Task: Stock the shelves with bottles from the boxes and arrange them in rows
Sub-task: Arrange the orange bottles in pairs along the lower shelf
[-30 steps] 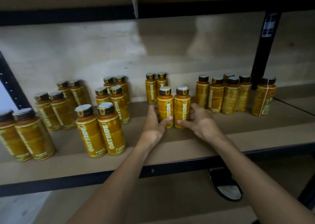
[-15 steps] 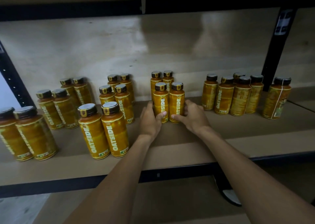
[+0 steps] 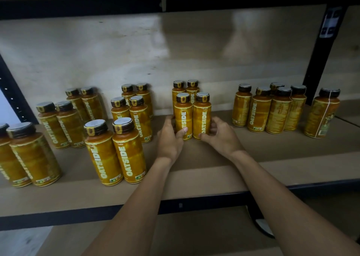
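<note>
Bottles (image 3: pixel 201 119) on brown shelf (image 3: pixel 214 175), pale wall (image 3: pixel 97 49) behind

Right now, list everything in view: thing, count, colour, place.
middle front pair: two bottles, orange with dark caps, mid-shelf, in front of two more
other bottles: twenty, same orange, upright in groups across the shelf
shelf: one, brown board, black front rail
posts: two, black, left and right ends
back panel: one, pale wood, behind the bottles
left hand: one, fingers around the pair's left bottle
right hand: one, fingers around its right bottle
</note>
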